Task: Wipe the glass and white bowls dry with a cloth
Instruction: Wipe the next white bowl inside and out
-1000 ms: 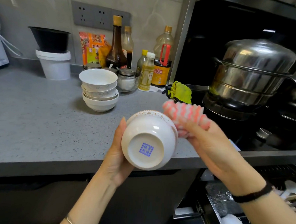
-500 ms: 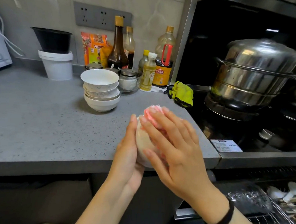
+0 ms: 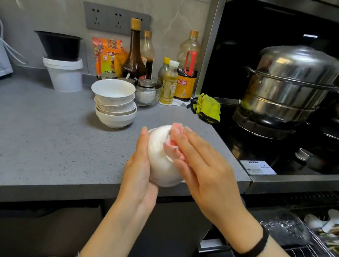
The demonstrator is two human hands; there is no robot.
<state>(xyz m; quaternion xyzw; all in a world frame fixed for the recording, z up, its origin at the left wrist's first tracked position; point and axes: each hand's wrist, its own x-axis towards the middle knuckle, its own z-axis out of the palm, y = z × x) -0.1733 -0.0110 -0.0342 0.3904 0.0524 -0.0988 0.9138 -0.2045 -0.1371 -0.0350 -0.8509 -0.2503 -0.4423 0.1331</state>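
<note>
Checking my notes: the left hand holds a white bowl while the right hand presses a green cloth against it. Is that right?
Not quite: in the head view the cloth under the right hand is pink and white, not green. The left hand does hold the white bowl.

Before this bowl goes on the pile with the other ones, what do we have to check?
1. Grip on the white bowl: the left hand cups it from the side, off the counter. Ok.
2. Cloth contact: the right hand presses the pink cloth against the bowl's outside with straight fingers. Ok.
3. Bowl dry all over: the picture is blurred there and the bowl's inside is hidden. Cannot tell.
4. Landing spot: the stack of bowls stands upright on the counter, and its top bowl is empty. Ok.
</note>
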